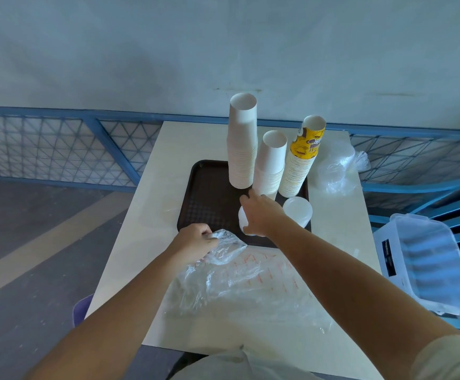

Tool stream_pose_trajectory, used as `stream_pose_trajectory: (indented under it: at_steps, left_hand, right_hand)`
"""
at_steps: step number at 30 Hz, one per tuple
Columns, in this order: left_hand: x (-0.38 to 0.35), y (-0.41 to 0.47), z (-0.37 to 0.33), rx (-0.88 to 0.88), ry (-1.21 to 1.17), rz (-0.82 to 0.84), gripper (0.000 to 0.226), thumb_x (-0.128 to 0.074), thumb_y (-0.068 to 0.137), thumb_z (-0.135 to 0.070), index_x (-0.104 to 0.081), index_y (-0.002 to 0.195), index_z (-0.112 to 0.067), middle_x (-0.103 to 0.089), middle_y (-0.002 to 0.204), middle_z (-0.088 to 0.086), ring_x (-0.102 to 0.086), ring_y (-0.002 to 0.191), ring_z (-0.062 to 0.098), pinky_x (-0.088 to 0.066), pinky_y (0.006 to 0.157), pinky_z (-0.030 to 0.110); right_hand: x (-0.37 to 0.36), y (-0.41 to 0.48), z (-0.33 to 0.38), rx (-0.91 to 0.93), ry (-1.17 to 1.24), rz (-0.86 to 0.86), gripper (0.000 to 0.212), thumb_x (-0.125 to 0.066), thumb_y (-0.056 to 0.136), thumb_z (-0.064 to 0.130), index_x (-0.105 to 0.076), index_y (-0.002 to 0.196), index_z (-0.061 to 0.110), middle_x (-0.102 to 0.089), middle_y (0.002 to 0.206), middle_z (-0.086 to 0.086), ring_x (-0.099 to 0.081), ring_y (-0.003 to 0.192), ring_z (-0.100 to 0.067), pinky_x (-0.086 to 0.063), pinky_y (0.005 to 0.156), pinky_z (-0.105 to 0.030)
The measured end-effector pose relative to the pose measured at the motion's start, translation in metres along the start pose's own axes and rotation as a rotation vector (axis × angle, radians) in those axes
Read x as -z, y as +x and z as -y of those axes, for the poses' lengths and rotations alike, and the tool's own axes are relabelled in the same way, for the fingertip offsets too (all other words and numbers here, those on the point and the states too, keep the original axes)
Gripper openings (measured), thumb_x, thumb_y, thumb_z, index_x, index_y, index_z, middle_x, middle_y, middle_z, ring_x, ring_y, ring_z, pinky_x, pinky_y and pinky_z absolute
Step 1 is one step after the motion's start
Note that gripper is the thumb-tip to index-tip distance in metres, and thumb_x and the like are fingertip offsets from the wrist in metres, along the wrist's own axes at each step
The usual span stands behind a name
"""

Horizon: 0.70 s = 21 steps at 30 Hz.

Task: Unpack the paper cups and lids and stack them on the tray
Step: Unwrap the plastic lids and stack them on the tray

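A dark brown tray (207, 204) lies on the pale table. Three stacks of paper cups stand along its far side: a tall white stack (242, 141), a shorter white stack (271, 163) and a stack topped by a yellow printed cup (303, 160). A stack of clear lids (298, 211) sits at the tray's right edge. My right hand (261, 215) grips another stack of white lids (243, 220) on the tray. My left hand (193, 241) pinches a crumpled clear plastic bag (229, 248) at the tray's near edge.
More clear plastic wrapping (250, 286) with red print lies spread over the near part of the table. A bagged bundle of lids (336, 165) rests at the table's far right. A clear plastic bin (429, 261) sits on a blue chair to the right. A blue railing (58, 144) runs behind.
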State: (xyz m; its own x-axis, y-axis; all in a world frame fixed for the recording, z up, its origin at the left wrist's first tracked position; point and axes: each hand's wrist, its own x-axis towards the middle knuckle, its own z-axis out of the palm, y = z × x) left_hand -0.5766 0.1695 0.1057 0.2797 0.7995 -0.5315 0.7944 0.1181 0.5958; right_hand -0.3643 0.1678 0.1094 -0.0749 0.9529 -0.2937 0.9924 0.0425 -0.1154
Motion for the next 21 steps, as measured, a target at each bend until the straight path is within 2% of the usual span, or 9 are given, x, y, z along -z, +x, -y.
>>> stream_pose_trajectory:
  at_steps: [5, 8, 12, 14, 21]
  left_hand:
    - [0.01, 0.008, 0.011, -0.022, 0.013, 0.03, 0.01, -0.064, 0.087, -0.017, -0.059, 0.079, -0.015, -0.064, 0.069, -0.002, -0.063, 0.048, 0.004, -0.043, 0.048, 0.018]
    - [0.014, 0.015, 0.016, -0.027, -0.005, 0.064, 0.013, -0.065, 0.085, -0.018, -0.055, 0.076, -0.016, -0.058, 0.069, -0.002, -0.066, 0.054, 0.008, -0.045, 0.057, 0.026]
    - [0.02, 0.021, 0.019, -0.035, -0.017, 0.097, 0.015, -0.062, 0.085, -0.014, -0.053, 0.075, -0.017, -0.056, 0.068, -0.002, -0.06, 0.05, 0.009, -0.044, 0.053, 0.024]
    - [0.022, 0.022, 0.019, -0.039, -0.024, 0.112, 0.015, -0.062, 0.085, -0.014, -0.051, 0.075, -0.017, -0.056, 0.069, 0.0, -0.058, 0.051, 0.011, -0.045, 0.055, 0.027]
    - [0.03, 0.03, 0.027, -0.058, -0.033, 0.161, 0.02, -0.063, 0.086, -0.014, -0.048, 0.073, -0.018, -0.054, 0.066, -0.001, -0.055, 0.05, 0.014, -0.043, 0.051, 0.025]
  right_hand:
    - [-0.009, 0.009, 0.003, -0.06, 0.034, 0.013, 0.07, -0.088, 0.075, 0.036, -0.052, 0.131, 0.014, -0.058, 0.124, -0.009, -0.062, 0.112, -0.031, -0.056, 0.09, -0.042]
    - [-0.01, 0.012, 0.005, -0.064, 0.007, 0.016, 0.073, -0.087, 0.077, 0.038, -0.05, 0.135, 0.015, -0.059, 0.128, -0.009, -0.062, 0.114, -0.031, -0.056, 0.094, -0.042]
    - [-0.012, 0.016, 0.007, -0.088, 0.021, 0.087, 0.076, -0.084, 0.081, 0.037, -0.045, 0.142, 0.016, -0.054, 0.134, -0.011, -0.059, 0.122, -0.036, -0.054, 0.097, -0.046]
    - [-0.013, 0.019, 0.009, -0.093, 0.014, 0.124, 0.077, -0.082, 0.083, 0.038, -0.042, 0.145, 0.017, -0.052, 0.136, -0.013, -0.057, 0.125, -0.039, -0.054, 0.098, -0.048]
    - [-0.019, 0.027, 0.02, -0.17, 0.13, 0.137, 0.083, -0.079, 0.085, 0.042, -0.033, 0.151, 0.022, -0.049, 0.138, -0.014, -0.059, 0.122, -0.042, -0.056, 0.097, -0.049]
